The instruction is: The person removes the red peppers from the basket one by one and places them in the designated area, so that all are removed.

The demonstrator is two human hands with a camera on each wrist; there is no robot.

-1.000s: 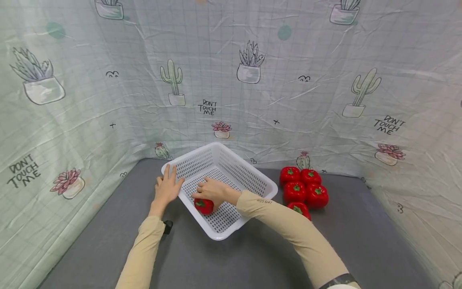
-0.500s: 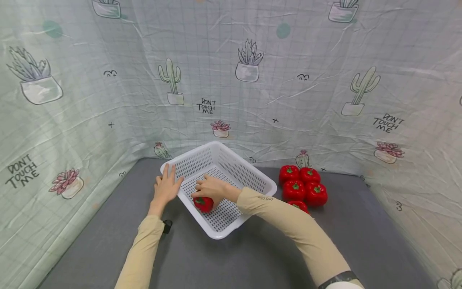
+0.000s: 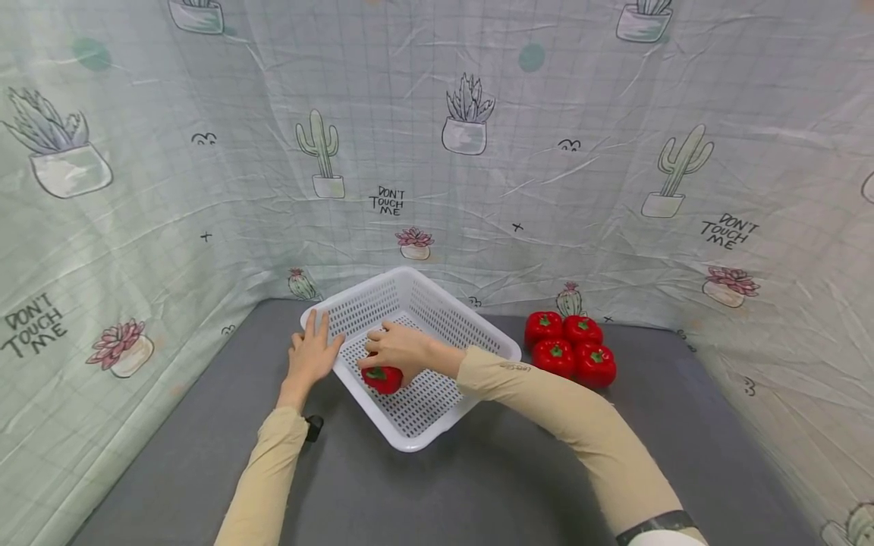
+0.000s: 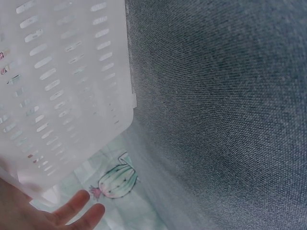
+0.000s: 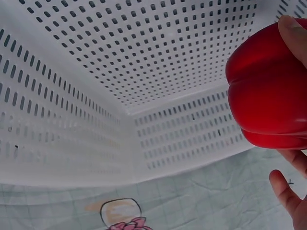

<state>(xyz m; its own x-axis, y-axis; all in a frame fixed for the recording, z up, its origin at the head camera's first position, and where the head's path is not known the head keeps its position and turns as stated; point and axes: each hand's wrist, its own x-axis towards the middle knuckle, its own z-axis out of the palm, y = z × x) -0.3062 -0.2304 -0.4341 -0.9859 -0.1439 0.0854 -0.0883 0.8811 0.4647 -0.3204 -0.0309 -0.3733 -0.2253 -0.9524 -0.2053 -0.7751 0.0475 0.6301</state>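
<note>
A red bell pepper (image 3: pixel 382 381) is held in my right hand (image 3: pixel 399 353) inside a white perforated plastic basket (image 3: pixel 426 436). In the right wrist view the pepper (image 5: pixel 268 91) fills the right side, with a fingertip over its top and other fingers below it. The basket stands at an angle on the grey table. My left hand (image 3: pixel 314 356) rests at the basket's left rim with its fingers spread and straight. In the left wrist view two fingers (image 4: pixel 79 211) extend beyond the outer side of the basket wall (image 4: pixel 72 86).
Several red bell peppers (image 3: pixel 594 365) sit grouped on the grey table (image 3: pixel 382 500) right of the basket, partly behind my right sleeve (image 3: pixel 567 409). A cactus-print cloth (image 3: pixel 423 174) hangs behind the table and along its sides.
My right hand and the pepper have shifted slightly up and left within the basket. My right forearm now hides the nearest pepper of the group. The left hand stays at the rim.
</note>
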